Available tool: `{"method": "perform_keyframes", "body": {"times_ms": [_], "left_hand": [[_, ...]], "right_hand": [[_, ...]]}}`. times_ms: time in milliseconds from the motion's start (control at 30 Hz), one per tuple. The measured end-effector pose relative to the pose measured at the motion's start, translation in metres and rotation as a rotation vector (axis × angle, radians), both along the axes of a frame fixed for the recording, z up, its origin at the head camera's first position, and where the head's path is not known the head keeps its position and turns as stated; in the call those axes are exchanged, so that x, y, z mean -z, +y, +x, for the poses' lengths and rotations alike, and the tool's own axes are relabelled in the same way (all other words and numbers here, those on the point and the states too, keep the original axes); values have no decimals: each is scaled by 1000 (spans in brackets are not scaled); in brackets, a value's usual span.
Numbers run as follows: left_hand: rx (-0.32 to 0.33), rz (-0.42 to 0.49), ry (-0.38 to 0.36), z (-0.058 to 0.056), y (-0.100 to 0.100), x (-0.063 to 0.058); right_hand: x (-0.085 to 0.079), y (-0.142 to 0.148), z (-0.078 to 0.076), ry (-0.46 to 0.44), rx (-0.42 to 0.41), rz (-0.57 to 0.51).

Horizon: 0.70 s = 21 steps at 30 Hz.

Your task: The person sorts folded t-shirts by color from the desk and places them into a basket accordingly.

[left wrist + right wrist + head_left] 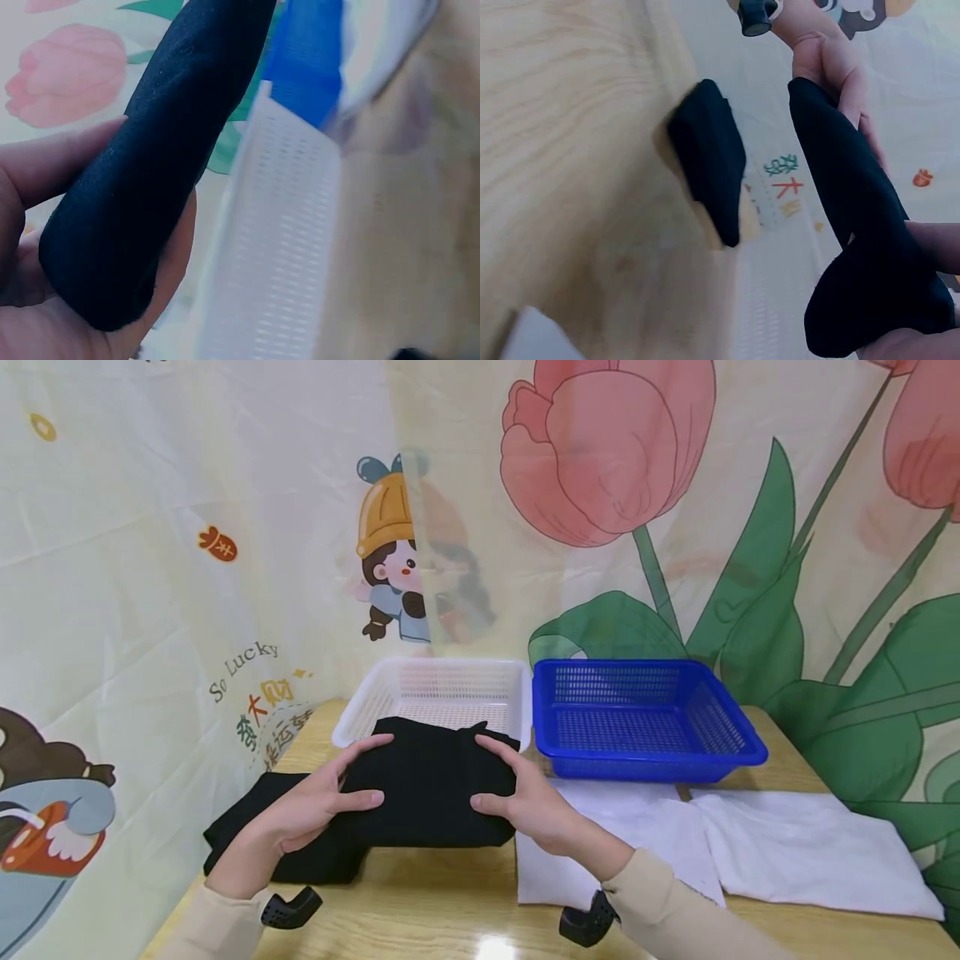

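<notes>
Both hands hold a folded black cloth point(427, 789) up above the table, in front of the white basket point(523, 706). The left hand point(318, 802) grips its left end, thumb on the near face and fingers at the top and behind. At the other end, the right hand point(536, 802) grips it the same way. The left wrist view shows the folded cloth point(142, 165) edge-on between thumb and fingers. A second folded black cloth point(251, 814) lies on the table at the left, partly hidden behind the left hand and forearm.
A blue basket point(645, 768) stands right of the white one, at the back of the wooden table point(420, 902). Two folded white cloths point(547, 877) point(810, 852) lie before it on the right. A printed curtain point(300, 485) hangs behind.
</notes>
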<state>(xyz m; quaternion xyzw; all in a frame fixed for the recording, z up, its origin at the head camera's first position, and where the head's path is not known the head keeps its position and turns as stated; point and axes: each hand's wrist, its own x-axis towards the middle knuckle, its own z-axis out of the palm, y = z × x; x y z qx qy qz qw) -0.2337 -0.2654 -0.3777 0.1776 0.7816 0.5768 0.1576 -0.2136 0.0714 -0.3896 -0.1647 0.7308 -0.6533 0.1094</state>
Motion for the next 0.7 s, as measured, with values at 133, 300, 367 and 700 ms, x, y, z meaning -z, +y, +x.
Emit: {"method": "perform_keyframes", "body": {"times_ms": [133, 300, 367, 700], "left_hand": [[-24, 57, 12, -12, 2, -14], [-73, 163, -42, -39, 12, -17], [-88, 177, -38, -50, 15, -16], [-161, 161, 14, -103, 18, -7]], "right_hand": [[-18, -1, -15, 48, 3, -18], [-25, 1, -42, 109, 2, -13], [-26, 2, -54, 136, 11, 20], [-19, -1, -108, 138, 64, 71]]}}
